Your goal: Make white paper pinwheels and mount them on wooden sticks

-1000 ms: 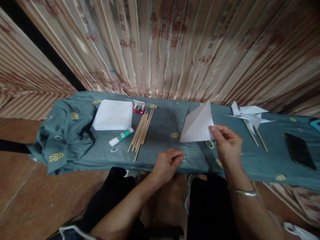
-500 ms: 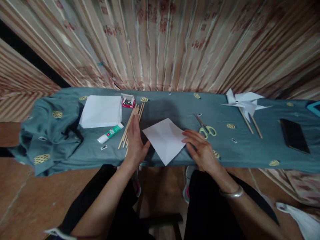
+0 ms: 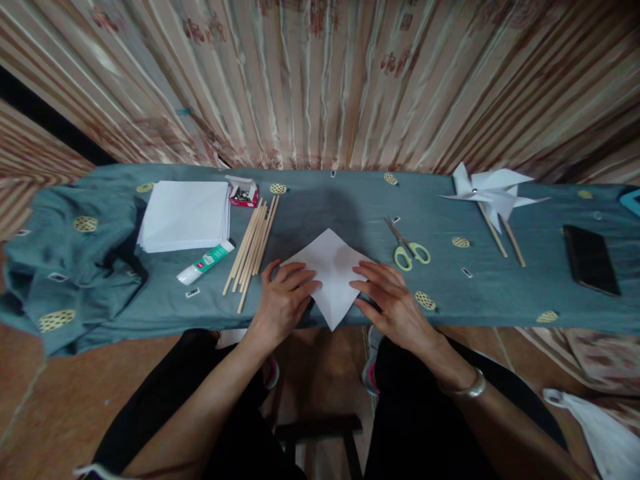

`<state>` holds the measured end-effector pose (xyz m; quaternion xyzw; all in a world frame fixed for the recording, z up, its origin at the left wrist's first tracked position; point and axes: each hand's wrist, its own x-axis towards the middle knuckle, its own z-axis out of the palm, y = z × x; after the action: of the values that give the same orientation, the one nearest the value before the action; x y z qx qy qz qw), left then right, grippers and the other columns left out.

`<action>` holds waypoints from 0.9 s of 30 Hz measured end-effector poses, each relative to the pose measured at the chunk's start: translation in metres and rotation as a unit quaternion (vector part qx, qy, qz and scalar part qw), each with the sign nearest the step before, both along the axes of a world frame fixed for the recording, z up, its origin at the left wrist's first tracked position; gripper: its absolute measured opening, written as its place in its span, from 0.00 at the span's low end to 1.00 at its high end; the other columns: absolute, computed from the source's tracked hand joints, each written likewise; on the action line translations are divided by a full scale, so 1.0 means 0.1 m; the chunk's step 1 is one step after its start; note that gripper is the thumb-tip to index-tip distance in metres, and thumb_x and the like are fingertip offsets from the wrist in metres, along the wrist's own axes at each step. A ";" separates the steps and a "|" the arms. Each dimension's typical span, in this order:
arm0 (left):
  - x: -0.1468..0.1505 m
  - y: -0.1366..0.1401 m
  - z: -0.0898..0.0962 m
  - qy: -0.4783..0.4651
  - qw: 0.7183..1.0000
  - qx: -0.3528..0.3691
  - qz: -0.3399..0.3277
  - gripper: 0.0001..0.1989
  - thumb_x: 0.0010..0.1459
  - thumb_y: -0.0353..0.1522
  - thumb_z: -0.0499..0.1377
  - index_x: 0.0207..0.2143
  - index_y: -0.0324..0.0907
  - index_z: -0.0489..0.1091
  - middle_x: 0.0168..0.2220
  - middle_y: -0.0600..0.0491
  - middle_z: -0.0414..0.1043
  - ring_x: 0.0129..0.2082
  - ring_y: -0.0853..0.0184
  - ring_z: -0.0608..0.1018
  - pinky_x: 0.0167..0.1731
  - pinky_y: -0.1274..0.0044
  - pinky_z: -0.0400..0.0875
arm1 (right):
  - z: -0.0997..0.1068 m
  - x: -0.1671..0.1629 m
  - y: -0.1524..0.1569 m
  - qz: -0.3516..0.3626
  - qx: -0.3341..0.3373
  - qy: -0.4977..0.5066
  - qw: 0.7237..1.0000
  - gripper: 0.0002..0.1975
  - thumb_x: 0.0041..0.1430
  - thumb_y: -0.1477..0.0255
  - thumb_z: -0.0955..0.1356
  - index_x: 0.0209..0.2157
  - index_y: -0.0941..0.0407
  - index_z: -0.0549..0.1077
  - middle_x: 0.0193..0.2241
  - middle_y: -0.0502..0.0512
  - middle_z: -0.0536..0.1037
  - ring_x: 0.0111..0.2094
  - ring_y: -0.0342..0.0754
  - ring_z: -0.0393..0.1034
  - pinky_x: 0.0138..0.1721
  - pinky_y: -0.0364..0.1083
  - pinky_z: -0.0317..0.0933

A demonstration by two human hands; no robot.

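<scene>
A white square sheet of paper [image 3: 331, 277] lies turned like a diamond at the table's front edge, with faint creases across it. From the left, my left hand [image 3: 283, 300] holds it, fingers bent over its left corner and thumb mostly hidden. My right hand [image 3: 393, 300] grips the opposite corner, fingertips on top and thumb low at the edge. Just beyond my right hand lie scissors [image 3: 409, 252] with pale green handles. Several thin wooden sticks [image 3: 253, 243] lie left of the paper.
A stack of white paper [image 3: 185, 215], a glue stick [image 3: 206, 262] and a small red box of metal pins [image 3: 244, 193] are at the left. White paper pinwheels [image 3: 493, 190] on sticks and a black phone [image 3: 591, 260] lie right. Bunched cloth [image 3: 85, 260] covers the left end.
My left hand has come from beside the sticks onto the paper's left corner and its fingers have bent over it. My right hand has slid slightly inward over the right corner. The view has shifted slightly.
</scene>
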<state>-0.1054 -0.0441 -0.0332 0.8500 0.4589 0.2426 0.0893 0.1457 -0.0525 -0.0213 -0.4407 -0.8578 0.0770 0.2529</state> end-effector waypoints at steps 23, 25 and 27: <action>0.01 -0.10 0.04 -0.137 0.982 -0.105 0.082 0.23 0.66 0.37 0.54 0.61 0.41 0.59 0.42 0.48 0.79 0.41 0.63 0.80 0.45 0.69 0.73 | -0.12 -0.16 0.24 -0.153 -0.285 0.290 0.901 0.09 0.57 0.63 0.70 0.34 0.53 0.79 0.31 0.50 0.82 0.32 0.47 0.75 0.36 0.46 0.68; 0.02 -0.09 0.05 -0.146 0.979 -0.116 0.088 0.24 0.65 0.36 0.55 0.62 0.41 0.58 0.45 0.47 0.79 0.41 0.64 0.80 0.45 0.70 0.74 | -0.12 -0.19 0.29 -0.164 -0.293 0.291 0.896 0.10 0.56 0.62 0.70 0.33 0.54 0.79 0.30 0.50 0.82 0.31 0.47 0.75 0.35 0.45 0.67; 0.02 -0.08 0.05 -0.150 0.977 -0.121 0.092 0.25 0.65 0.36 0.55 0.62 0.40 0.58 0.47 0.46 0.78 0.41 0.64 0.81 0.46 0.70 0.75 | -0.12 -0.21 0.33 -0.171 -0.294 0.280 0.898 0.10 0.57 0.62 0.70 0.33 0.54 0.79 0.30 0.51 0.81 0.31 0.47 0.74 0.34 0.45 0.66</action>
<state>-0.1036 -0.0519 -0.0287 0.7409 0.5428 0.3170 0.2365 0.1243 -0.0191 -0.0332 -0.5950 -0.6011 0.4016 0.3512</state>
